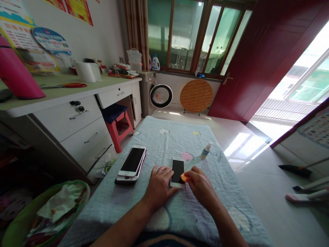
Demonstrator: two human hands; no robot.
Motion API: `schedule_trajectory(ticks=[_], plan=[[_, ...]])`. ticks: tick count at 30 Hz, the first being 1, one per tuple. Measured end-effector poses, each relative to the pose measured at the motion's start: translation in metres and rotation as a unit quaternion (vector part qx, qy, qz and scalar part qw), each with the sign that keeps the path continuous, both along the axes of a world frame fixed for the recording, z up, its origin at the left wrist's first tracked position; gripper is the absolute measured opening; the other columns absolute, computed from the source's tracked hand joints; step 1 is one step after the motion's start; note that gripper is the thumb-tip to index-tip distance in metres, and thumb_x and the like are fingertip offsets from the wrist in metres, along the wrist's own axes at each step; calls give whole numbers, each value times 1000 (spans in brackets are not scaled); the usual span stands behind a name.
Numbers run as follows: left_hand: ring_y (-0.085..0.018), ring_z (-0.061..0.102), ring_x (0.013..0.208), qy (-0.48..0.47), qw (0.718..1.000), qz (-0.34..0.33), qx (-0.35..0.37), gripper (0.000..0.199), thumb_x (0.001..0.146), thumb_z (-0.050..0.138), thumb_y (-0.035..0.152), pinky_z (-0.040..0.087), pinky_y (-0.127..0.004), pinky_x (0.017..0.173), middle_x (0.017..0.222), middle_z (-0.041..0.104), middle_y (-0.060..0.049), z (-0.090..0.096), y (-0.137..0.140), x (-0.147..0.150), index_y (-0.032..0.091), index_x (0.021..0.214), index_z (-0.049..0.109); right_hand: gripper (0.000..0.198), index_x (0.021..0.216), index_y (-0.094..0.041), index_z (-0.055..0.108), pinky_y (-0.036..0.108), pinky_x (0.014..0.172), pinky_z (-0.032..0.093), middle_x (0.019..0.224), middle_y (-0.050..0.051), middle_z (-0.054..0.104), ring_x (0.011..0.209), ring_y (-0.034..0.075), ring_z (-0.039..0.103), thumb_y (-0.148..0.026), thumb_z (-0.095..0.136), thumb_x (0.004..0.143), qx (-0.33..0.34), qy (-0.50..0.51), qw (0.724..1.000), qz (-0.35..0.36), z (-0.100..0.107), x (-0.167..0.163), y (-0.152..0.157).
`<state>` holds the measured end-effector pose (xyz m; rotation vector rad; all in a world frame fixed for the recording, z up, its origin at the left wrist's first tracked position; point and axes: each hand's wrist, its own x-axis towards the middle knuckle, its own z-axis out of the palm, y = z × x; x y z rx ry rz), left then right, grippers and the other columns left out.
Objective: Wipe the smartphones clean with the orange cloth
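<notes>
A white smartphone (pixel 178 171) with a dark screen lies face up on the pale blue cloth (pixel 164 140) in front of me. My left hand (pixel 159 183) rests against its left side, fingers stretched out and thumb along the lower edge. In my right hand (pixel 200 183) is a small orange cloth (pixel 184 176), pinched and touching the right part of the screen; how much of it is inside the fingers is hidden. To the left sits a stack of phones (pixel 132 164), a white one on top. A small spray bottle (pixel 206 151) stands upright beyond my right hand.
A desk with drawers (pixel 69 120) runs along the left, with a red stool (pixel 118 127) beside it. At lower left is a green waste basket (pixel 86 192) holding crumpled paper. A washing machine (pixel 147 92) with its door open and a round wooden tabletop (pixel 196 96) stand behind.
</notes>
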<state>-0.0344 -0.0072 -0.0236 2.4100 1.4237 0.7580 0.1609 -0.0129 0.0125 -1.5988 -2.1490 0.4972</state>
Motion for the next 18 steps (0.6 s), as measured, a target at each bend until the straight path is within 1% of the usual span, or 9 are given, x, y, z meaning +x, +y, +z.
schedule_trajectory(ticks=[2, 4, 6, 8, 14, 18], plan=[[-33, 53, 121, -5, 1000, -2, 5, 47, 79, 73, 45, 24, -58, 110, 126, 64, -11, 0, -1, 1, 18, 117, 63, 29, 86, -21, 69, 25, 80, 39, 88, 3, 58, 87, 16, 54, -2, 48, 80, -13, 16, 999, 36, -3, -5, -1], [-32, 53, 120, -6, 1000, -6, 7, 44, 81, 71, 44, 24, -57, 111, 124, 65, -10, 0, -1, 1, 18, 115, 64, 29, 85, -20, 69, 25, 80, 39, 89, 3, 59, 88, 15, 54, -1, 48, 78, -29, 17, 998, 51, -7, -9, 1], [-32, 54, 119, -3, 1000, -11, 6, 44, 81, 71, 44, 23, -57, 111, 123, 66, -11, 1, -2, 1, 18, 115, 64, 30, 85, -20, 69, 25, 80, 39, 89, 3, 59, 88, 16, 54, -1, 48, 77, -34, 5, 999, 41, -10, -10, 6], [-31, 54, 119, 0, 1000, -17, 6, 44, 81, 71, 44, 22, -57, 111, 122, 66, -11, 2, -2, 1, 17, 115, 63, 30, 86, -19, 69, 25, 80, 38, 87, 3, 59, 88, 16, 54, -1, 48, 77, -24, -10, 999, 27, -11, -8, 14], [-31, 51, 122, 1, 999, -31, 15, 39, 84, 66, 37, 18, -57, 113, 126, 63, -11, 3, -4, 0, 18, 118, 61, 28, 89, -17, 71, 25, 81, 38, 88, 5, 60, 88, 17, 56, -4, 49, 78, 1, -44, 999, -5, -16, -1, 50], [-31, 51, 122, -5, 999, -34, -2, 40, 83, 68, 36, 17, -57, 114, 126, 63, -10, 5, -4, -1, 19, 119, 61, 27, 92, -17, 71, 24, 81, 38, 90, 6, 60, 89, 17, 56, -6, 49, 80, 14, -61, 998, -29, -21, 0, 72]])
